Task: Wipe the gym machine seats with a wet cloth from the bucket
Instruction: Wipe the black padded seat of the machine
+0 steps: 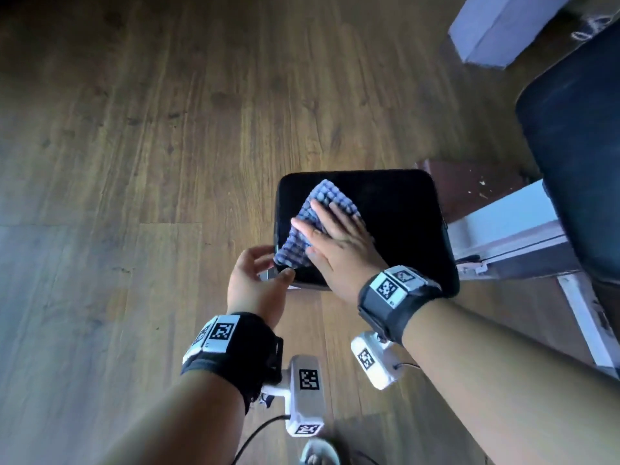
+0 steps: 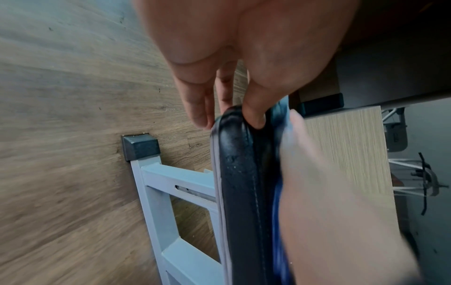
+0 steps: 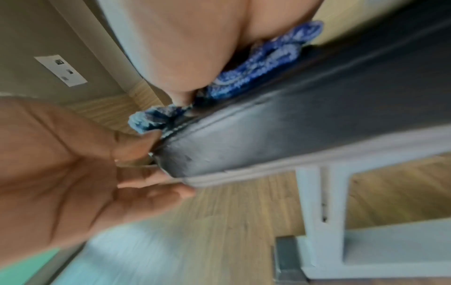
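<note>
A small black padded seat (image 1: 396, 209) stands on a white metal frame in the middle of the head view. A blue checked cloth (image 1: 312, 216) lies spread on its left half. My right hand (image 1: 335, 233) lies flat on the cloth with straight fingers and presses it down. My left hand (image 1: 268, 268) is at the seat's near left corner, its thumb on top beside the cloth's corner and its fingers under the edge, pinching the pad. The left wrist view shows that thumb (image 2: 253, 117) on the seat's edge (image 2: 241, 192). The right wrist view shows the palm on the cloth (image 3: 256, 67).
A larger dark back pad (image 1: 577, 146) rises at the right, joined by the white frame (image 1: 510, 229). A pale box (image 1: 503, 25) stands at the top right. Wooden floor (image 1: 151, 146) lies to the left and beyond. A foot in a sandal (image 1: 318, 454) shows below.
</note>
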